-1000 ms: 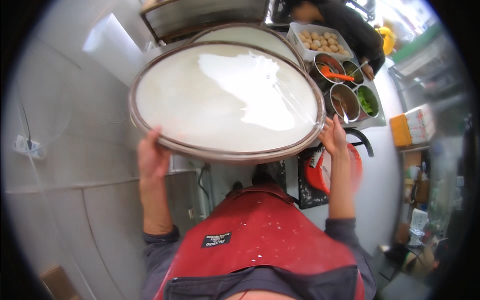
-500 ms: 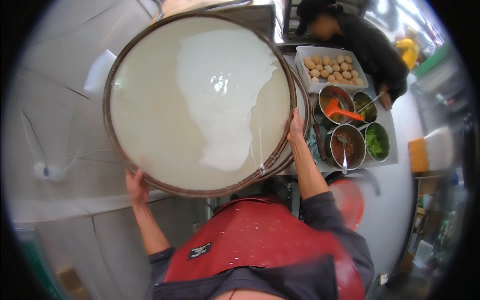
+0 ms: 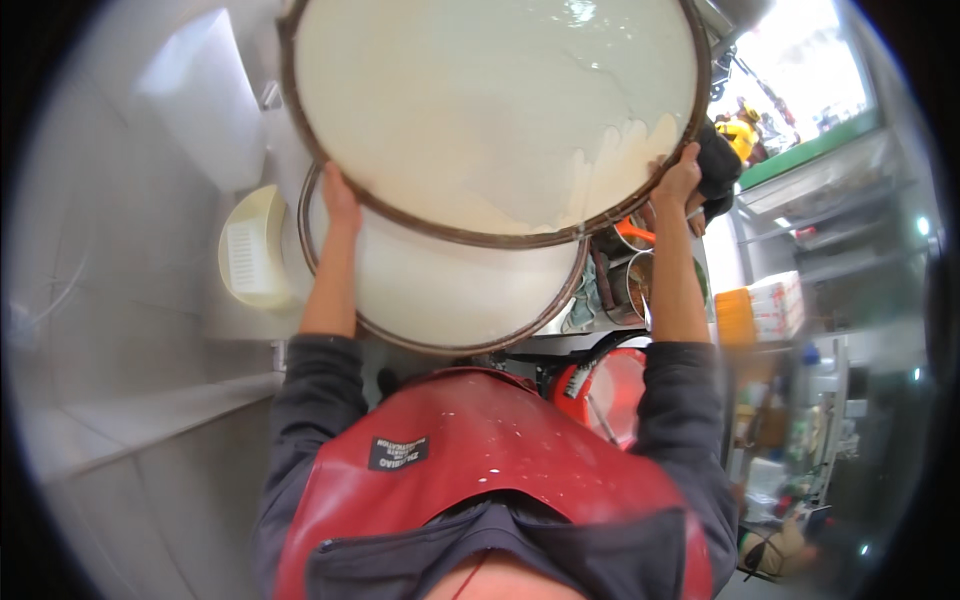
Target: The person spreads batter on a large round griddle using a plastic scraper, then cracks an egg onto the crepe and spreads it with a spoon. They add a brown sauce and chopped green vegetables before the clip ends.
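Two round trays in play here, one above the other. The top tray (image 3: pixel 480 100) fills the picture from ten o'clock round to two, tilted, with pale batter spread over most of it and running in fingers toward its four o'clock edge. The left hand (image 3: pixel 341 200) is up at the rim at about eight o'clock, fingers closed over the edge; the right hand (image 3: pixel 680 178) grips the rim at about four o'clock, fingers wrapped round it. Both arms reach straight up from dark sleeves. Under the held tray sits the second tray (image 3: pixel 460 295), same brown rim, white inside, its lower arc showing at the centre of the picture. One cream basket (image 3: pixel 252 248) lies at nine o'clock, just beside that lower tray. At three o'clock, tucked behind the right forearm, one steel pot (image 3: pixel 632 285) is plain to see, with something orange above it; how many more pots are there I cannot tell. One red tub (image 3: pixel 612 392) sits at about four o'clock, near the right elbow. One red apron (image 3: pixel 470 470) covers the chest at six o'clock, speckled white.
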The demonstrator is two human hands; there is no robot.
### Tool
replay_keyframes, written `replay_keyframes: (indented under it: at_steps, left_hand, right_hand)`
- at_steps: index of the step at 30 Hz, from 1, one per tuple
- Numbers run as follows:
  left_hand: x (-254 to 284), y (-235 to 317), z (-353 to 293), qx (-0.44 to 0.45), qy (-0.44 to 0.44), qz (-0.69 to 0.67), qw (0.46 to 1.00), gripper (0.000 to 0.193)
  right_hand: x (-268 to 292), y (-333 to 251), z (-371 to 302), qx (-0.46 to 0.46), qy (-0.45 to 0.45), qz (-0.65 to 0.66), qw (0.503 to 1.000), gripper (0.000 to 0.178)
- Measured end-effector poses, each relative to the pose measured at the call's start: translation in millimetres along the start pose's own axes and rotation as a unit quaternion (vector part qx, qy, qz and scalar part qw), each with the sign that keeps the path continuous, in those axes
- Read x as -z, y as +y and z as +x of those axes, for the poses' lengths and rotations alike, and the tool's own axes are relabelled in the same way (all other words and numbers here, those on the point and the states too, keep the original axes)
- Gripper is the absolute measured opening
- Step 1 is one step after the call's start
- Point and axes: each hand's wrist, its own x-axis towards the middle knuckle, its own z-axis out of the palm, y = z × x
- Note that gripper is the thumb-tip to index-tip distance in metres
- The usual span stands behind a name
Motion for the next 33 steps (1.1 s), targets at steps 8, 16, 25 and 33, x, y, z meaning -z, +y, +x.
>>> replay_keyframes:
  at_steps: [8, 16, 25, 33]
  left_hand:
    - [-31, -76, -28, 0.21, 0.03, -0.024, 0.977, 0.061]
    - [14, 58, -186, 0.329, -0.038, -0.122, 0.935, 0.04]
    - [17, 120, -164, 0.256, 0.025, -0.115, 0.959, 0.043]
    - [29, 107, -200, 0.333, 0.015, -0.189, 0.924, 0.042]
  right_hand:
    - [11, -104, 42, 0.23, -0.1, -0.446, 0.859, 0.029]
    - [14, -242, -21, 0.149, -0.222, -0.578, 0.771, 0.046]
    - [-32, -227, 2, -0.144, -0.292, -0.396, 0.859, 0.035]
    - [-5, -236, -63, 0.048, -0.286, -0.431, 0.855, 0.038]
